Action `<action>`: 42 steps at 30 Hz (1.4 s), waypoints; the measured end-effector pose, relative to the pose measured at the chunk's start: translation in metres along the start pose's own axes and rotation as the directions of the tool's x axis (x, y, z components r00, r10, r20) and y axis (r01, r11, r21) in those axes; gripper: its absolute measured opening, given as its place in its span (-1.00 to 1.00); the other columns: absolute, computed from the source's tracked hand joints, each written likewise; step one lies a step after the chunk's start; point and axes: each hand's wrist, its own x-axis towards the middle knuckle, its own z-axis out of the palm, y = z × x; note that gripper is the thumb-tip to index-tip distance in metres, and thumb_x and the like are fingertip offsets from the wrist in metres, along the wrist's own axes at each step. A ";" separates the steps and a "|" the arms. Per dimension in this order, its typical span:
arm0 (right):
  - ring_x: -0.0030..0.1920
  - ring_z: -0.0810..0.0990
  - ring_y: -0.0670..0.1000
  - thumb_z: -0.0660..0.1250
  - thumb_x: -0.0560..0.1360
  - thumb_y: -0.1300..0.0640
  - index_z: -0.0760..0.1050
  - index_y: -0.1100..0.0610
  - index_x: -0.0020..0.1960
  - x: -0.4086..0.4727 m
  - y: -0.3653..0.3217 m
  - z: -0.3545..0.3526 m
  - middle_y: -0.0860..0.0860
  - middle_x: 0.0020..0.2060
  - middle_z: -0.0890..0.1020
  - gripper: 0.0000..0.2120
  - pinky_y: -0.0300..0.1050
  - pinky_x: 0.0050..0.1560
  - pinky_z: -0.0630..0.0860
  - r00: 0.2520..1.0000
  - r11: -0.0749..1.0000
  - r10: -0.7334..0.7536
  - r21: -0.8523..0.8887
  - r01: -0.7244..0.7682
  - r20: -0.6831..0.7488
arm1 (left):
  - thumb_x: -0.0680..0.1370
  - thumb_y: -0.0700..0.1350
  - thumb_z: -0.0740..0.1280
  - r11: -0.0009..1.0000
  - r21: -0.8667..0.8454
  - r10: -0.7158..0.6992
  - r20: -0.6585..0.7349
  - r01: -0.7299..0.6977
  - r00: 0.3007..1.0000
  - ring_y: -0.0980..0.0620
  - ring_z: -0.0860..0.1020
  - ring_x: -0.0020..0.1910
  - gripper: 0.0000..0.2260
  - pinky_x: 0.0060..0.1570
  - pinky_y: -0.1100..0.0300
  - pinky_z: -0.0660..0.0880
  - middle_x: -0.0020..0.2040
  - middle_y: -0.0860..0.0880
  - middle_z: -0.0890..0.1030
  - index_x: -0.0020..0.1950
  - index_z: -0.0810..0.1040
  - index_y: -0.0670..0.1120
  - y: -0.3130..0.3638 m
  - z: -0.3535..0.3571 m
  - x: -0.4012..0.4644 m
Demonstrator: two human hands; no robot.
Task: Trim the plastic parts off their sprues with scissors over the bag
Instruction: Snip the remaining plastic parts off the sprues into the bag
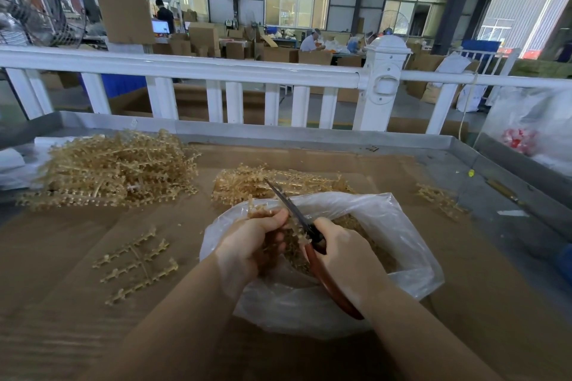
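Both forearms reach up from the bottom of the frame over the clear bag. Left hand pinches a sprue; right hand grips the scissors, blades angled just beside it, at center.

Bare cardboard lies open left of the bag; sprue heaps crowd the far side.
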 end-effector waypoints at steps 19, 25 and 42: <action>-0.13 0.61 -0.04 0.22 0.59 -0.02 0.50 0.11 0.04 0.001 0.006 0.002 -0.01 -0.13 0.65 -0.80 -0.23 -0.07 0.51 0.999 0.999 0.033 -0.028 -0.033 0.004 | 0.45 -0.16 0.45 0.999 0.026 -0.028 -0.018 0.028 0.999 0.04 0.47 -0.44 -0.87 -0.39 0.21 0.45 -0.41 -0.04 0.51 -0.10 0.55 -0.17 0.000 0.000 -0.003; -0.16 0.55 -0.14 0.24 0.56 -0.03 0.50 0.07 0.08 0.002 0.006 0.002 -0.11 -0.18 0.59 -0.80 -0.43 -0.20 0.37 0.994 0.998 -0.001 -0.068 -0.006 -0.110 | 0.47 -0.14 0.45 0.998 0.033 -0.047 -0.078 0.050 0.996 0.06 0.48 -0.46 -0.85 -0.45 0.25 0.45 -0.43 -0.03 0.51 -0.05 0.56 -0.17 0.000 0.003 -0.004; -0.09 0.59 -0.08 0.24 0.55 -0.09 0.41 0.01 0.14 -0.001 0.010 0.002 -0.09 -0.10 0.60 -0.76 -0.21 -0.04 0.53 0.987 0.982 0.127 -0.125 -0.139 -0.098 | 0.58 -0.32 0.23 0.988 -0.139 0.068 -0.018 -0.070 0.998 -0.06 0.65 -0.11 -0.85 -0.31 0.17 0.61 0.01 -0.22 0.65 0.11 0.54 -0.27 0.006 0.009 -0.016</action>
